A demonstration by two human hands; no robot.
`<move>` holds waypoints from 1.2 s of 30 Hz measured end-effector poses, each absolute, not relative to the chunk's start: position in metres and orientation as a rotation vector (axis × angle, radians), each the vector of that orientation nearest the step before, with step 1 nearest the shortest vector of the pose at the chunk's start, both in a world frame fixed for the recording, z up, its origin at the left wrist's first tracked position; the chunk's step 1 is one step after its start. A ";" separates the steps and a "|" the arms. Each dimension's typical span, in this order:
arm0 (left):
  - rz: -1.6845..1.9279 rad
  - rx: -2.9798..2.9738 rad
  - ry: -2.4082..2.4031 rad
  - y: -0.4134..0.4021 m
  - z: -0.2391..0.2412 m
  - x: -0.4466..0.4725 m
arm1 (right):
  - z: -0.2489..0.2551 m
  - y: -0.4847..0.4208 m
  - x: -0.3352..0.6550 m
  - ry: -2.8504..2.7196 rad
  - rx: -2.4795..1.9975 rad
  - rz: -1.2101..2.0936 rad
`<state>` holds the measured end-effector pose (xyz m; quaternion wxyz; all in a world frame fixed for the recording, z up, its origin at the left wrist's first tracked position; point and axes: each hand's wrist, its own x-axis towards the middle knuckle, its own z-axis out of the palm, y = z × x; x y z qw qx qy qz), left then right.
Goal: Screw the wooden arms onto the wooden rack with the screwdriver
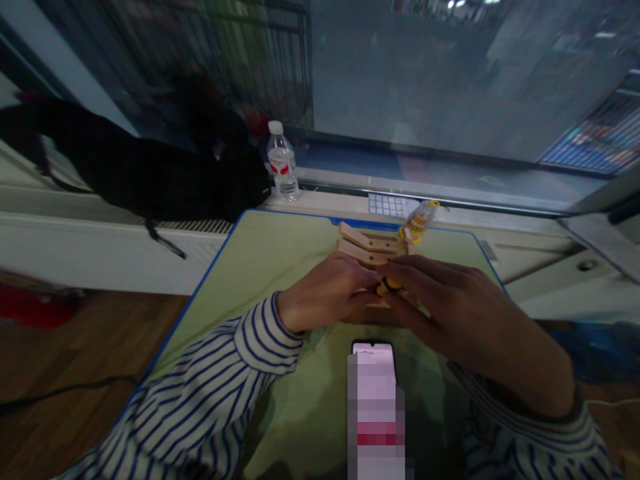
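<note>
Both hands meet over a light wooden assembly (pixel 367 252) on the table, its angled slats showing dark round holes. My right hand (pixel 445 300) is closed around a small yellow-and-black tool handle (pixel 389 285), most of it hidden by the fingers. From the left, my left hand (pixel 327 290) reaches in with its fingers pinched together beside that handle, against the wood. What sits between those fingertips is hidden. A flat wooden part (pixel 370 315) of the assembly shows below the hands. Closer to me lies a phone (pixel 375 350) with its screen lit, partly pixelated.
The pale green table (pixel 280 250) has a blue edge. Behind it, a water bottle (pixel 283 167) stands on the sill beside a black bag (pixel 165 173). A clear bottle with yellow parts (pixel 420 220) is at the back edge, near a gridded sheet (pixel 387 205).
</note>
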<state>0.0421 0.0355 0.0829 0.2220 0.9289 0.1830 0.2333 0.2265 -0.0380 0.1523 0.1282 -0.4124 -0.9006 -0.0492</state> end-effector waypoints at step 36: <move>0.669 2.602 0.527 0.035 0.083 0.041 | 0.152 -0.037 0.223 -2.628 -1.291 -0.157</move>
